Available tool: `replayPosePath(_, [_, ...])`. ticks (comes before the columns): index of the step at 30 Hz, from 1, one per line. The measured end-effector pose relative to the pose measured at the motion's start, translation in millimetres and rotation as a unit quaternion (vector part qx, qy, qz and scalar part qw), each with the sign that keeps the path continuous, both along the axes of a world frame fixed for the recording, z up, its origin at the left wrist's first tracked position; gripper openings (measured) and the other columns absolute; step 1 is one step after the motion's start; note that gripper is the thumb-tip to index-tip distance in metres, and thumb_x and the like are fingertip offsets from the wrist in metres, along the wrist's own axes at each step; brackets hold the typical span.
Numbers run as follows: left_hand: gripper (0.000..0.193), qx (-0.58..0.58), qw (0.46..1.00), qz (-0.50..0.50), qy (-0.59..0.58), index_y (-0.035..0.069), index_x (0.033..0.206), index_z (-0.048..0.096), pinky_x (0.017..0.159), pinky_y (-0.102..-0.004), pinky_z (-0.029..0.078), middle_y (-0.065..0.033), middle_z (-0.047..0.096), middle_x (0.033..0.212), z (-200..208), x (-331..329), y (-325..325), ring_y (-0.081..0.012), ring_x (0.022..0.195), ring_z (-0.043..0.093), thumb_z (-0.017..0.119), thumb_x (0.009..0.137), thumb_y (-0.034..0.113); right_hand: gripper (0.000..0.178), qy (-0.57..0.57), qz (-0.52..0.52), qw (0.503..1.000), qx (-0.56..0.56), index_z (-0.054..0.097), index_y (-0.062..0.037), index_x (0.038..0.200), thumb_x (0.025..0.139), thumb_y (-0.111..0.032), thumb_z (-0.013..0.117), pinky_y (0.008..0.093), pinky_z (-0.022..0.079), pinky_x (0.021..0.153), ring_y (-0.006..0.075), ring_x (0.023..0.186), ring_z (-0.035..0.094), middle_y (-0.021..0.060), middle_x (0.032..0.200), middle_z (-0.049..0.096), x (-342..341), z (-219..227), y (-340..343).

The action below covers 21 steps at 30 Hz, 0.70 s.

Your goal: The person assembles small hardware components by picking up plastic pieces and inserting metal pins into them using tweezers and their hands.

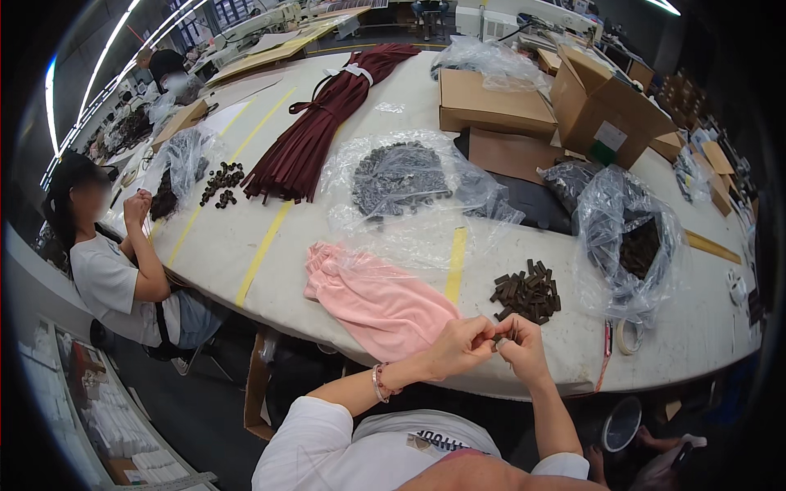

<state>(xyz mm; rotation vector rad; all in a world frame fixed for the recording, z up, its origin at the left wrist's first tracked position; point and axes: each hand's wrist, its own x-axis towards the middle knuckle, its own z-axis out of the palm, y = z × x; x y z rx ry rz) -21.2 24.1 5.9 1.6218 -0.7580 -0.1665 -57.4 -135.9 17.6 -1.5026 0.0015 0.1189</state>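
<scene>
Near the front edge of the table, my left hand (461, 349) and my right hand (524, 350) meet, fingertips pinched together. Between them shows a small dark piece (497, 338), mostly covered by the fingers; its exact kind I cannot make out. Just beyond my hands lies a loose pile of short dark brown strips (528, 293). To the left of my hands, a pink cloth (381, 303) with a gathered end is spread on the table, reaching close to my left forearm.
Clear plastic holds small grey parts (401, 180) mid-table. At right stands an open plastic bag (626, 245) of dark pieces, beside a tape roll (629, 337). Cardboard boxes (495, 102) and a maroon strap bundle (315, 135) lie farther back. A co-worker (123, 254) sits at left near small dark parts (222, 184).
</scene>
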Motion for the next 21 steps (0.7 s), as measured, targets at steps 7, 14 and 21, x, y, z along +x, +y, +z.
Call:
replayPosePath(7, [0.005,0.034,0.995,-0.093,0.029,-0.002,0.078,0.049,0.048,-0.0178,0.038,-0.0014,0.053,0.067,25,25,-12,-0.0029,0.058,0.047,0.053,0.075,-0.003,0.013,0.063,0.074,0.960,0.261,0.052,0.0012,0.080,0.066,0.003,0.051,0.0163,0.031,0.040,0.0037,0.047,0.043,0.0134,0.070,0.061,14,5,-30])
replayPosePath(14, [0.005,0.019,0.988,-0.112,0.106,-0.001,0.078,0.048,0.051,-0.0176,0.040,-0.0005,0.051,0.069,8,54,-28,-0.0026,0.060,0.047,0.052,0.076,-0.003,0.008,0.071,0.042,0.970,0.229,0.055,0.0015,0.083,0.075,0.001,0.058,0.0154,0.032,0.040,0.0027,0.045,0.041,0.0126,0.070,0.062,34,-5,-42])
replayPosePath(21, [0.006,0.018,0.983,-0.135,0.123,0.000,0.077,0.049,0.054,-0.0211,0.044,-0.0021,0.054,0.069,6,63,-28,-0.0084,0.067,0.060,0.053,0.074,-0.002,0.007,0.122,0.031,0.961,0.248,0.056,0.0005,0.079,0.073,0.003,0.060,0.0160,0.031,0.040,0.0019,0.046,0.042,0.0078,0.068,0.062,36,-10,-43])
